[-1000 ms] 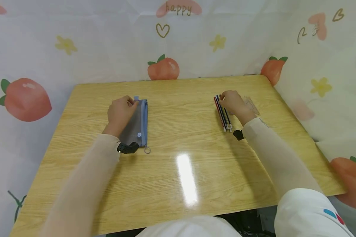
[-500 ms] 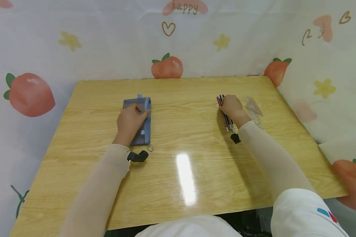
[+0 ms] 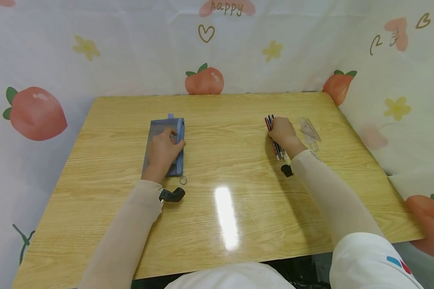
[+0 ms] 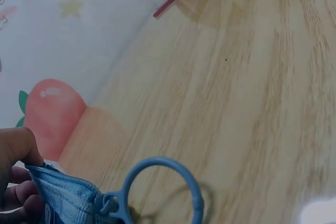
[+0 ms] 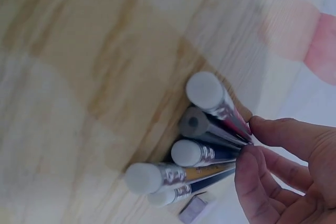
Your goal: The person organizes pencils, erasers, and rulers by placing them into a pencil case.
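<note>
L hand pinches blue pouch (ring at near end) on table, left side. R hand pinches pencils at right, w/ clear rulers further right.

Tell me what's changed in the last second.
The left hand moved towards the person along the pouch and now pinches its edge. The right hand slid slightly the same way along the pencils, which it now pinches. Pouch, pencils and set squares stayed put.
</note>
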A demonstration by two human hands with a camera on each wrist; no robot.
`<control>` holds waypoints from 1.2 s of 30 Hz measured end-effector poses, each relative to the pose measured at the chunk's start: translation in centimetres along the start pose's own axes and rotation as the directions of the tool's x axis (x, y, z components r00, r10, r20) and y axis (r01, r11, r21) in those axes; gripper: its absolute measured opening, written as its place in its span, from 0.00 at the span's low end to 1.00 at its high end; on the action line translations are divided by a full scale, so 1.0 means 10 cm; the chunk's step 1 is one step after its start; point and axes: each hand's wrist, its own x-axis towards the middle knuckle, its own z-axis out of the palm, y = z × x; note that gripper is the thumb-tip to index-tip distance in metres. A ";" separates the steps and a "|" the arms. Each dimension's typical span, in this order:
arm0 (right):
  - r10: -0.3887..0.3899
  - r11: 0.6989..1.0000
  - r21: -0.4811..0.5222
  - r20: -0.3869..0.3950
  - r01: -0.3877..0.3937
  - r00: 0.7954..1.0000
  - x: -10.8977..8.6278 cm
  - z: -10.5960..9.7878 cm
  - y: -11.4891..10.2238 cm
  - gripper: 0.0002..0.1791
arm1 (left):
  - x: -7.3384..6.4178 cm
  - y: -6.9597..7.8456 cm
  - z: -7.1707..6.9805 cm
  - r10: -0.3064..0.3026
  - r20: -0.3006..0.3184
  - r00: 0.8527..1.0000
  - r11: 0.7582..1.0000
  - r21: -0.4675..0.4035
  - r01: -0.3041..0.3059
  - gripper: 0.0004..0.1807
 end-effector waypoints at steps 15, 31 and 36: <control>-0.040 0.999 0.004 -0.002 0.040 0.999 -0.05 0.02 -0.08 0.03 | 0.03 -0.06 0.00 -0.089 0.028 0.996 0.962 -0.257 0.094 0.16; -0.018 0.991 0.133 0.035 0.013 0.999 -0.09 0.06 -0.06 0.15 | -0.01 -0.05 -0.06 -0.195 0.198 0.961 0.749 -0.603 0.276 0.18; 0.004 0.983 0.184 0.050 -0.013 0.999 -0.06 0.04 -0.07 0.18 | 0.01 -0.04 -0.08 -0.208 0.250 0.946 0.650 -0.687 0.325 0.19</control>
